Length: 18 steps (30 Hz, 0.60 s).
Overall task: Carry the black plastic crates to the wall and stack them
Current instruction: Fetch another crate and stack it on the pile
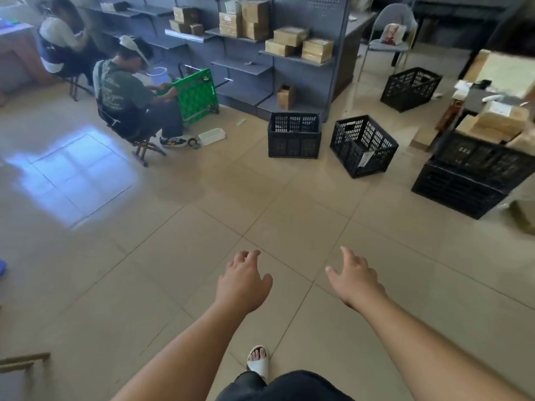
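Three empty black plastic crates stand apart on the tiled floor: one (294, 136) in front of the shelving, a second (363, 146) turned at an angle to its right, a third (410, 88) farther back. At the right edge, two more black crates are stacked (474, 175), with cardboard boxes on top. My left hand (243, 282) and my right hand (354, 277) reach forward over bare floor, well short of the crates. Both are empty, with fingers spread.
A seated person (127, 96) handles a green crate (195, 95) at the left, with another seated person (62, 39) behind. Grey shelving (246, 68) carries cardboard boxes along the back. A chair (390, 33) stands at the back right. My sandalled foot (257, 361) shows below.
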{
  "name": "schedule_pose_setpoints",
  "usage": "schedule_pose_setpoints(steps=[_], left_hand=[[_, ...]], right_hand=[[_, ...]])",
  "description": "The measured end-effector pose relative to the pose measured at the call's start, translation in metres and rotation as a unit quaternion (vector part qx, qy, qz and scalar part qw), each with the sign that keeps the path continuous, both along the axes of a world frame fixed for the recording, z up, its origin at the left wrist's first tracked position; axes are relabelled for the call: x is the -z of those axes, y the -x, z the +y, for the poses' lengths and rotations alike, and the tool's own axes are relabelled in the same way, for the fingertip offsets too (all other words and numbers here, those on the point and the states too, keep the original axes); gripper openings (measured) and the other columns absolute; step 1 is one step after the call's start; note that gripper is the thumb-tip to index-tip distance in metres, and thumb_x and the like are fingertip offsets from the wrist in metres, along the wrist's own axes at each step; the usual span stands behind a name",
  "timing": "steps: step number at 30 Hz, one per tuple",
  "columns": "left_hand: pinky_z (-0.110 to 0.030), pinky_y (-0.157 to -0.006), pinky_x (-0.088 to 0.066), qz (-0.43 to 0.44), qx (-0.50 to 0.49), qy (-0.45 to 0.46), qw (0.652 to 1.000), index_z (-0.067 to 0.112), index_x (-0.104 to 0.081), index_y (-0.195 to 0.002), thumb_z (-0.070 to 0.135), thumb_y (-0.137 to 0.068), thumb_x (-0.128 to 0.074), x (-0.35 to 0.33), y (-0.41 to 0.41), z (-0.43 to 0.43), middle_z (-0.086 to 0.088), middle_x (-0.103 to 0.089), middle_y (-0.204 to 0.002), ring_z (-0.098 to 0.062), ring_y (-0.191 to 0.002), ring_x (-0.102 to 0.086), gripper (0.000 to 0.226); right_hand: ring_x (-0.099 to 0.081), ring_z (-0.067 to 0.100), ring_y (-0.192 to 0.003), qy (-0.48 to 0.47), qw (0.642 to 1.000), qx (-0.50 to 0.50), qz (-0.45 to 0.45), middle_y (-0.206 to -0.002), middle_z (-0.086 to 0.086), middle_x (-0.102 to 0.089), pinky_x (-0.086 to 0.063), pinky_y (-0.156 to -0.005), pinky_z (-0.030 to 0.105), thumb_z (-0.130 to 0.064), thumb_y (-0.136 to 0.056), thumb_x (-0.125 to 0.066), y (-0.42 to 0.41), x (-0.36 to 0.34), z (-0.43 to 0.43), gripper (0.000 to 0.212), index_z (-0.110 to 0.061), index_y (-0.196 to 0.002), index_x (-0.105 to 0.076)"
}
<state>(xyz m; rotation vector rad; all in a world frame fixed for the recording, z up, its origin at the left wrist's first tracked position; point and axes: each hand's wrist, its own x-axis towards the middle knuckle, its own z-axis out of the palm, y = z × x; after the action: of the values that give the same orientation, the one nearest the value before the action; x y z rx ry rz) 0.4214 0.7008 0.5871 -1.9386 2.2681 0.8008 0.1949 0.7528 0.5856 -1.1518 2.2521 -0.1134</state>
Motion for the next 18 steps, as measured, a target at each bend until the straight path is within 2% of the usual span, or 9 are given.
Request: schedule_pose_setpoints(steps=[4, 11, 18], left_hand=[[-0.044, -0.105, -0.039, -0.029, 0.089, 0.004, 0.996, 0.03, -0.025, -0.156, 0.047, -0.098, -0.045, -0.007, 0.028, -0.094, 0.004, -0.029, -0.159, -0.024, -0.141, -0.036, 0.064], [-0.044, -0.104, -0.04, -0.034, 0.172, 0.002, 0.985, 0.03, -0.026, -0.155, 0.047, -0.097, -0.046, -0.007, 0.124, -0.222, 0.002, -0.031, -0.157, -0.026, -0.138, -0.039, 0.064], [-0.044, -0.102, -0.041, -0.039, 0.17, 0.001, 0.985, 0.03, -0.027, -0.155, 0.046, -0.096, -0.047, 0.002, 0.237, -0.328, 0.002, -0.033, -0.156, -0.025, -0.137, -0.04, 0.064]], right_hand=[[-0.033, 0.037, -0.14, 0.002, 0.998, 0.066, 0.008, -0.16, 0.009, -0.027, -0.036, -0.109, 0.048, -0.052, -0.1, -0.042, 0.026, -0.008, -0.068, 0.07, -0.028, -0.159, -0.013], [-0.035, 0.037, -0.139, -0.004, 0.988, 0.158, 0.0, -0.158, 0.009, -0.03, -0.037, -0.108, 0.048, -0.053, -0.1, -0.042, 0.095, -0.001, -0.152, 0.068, -0.029, -0.158, -0.016], [-0.037, 0.036, -0.135, -0.024, 0.986, 0.162, -0.013, -0.155, 0.009, -0.032, -0.039, -0.105, 0.048, -0.049, -0.101, -0.04, 0.203, 0.02, -0.257, 0.065, -0.029, -0.158, -0.017]])
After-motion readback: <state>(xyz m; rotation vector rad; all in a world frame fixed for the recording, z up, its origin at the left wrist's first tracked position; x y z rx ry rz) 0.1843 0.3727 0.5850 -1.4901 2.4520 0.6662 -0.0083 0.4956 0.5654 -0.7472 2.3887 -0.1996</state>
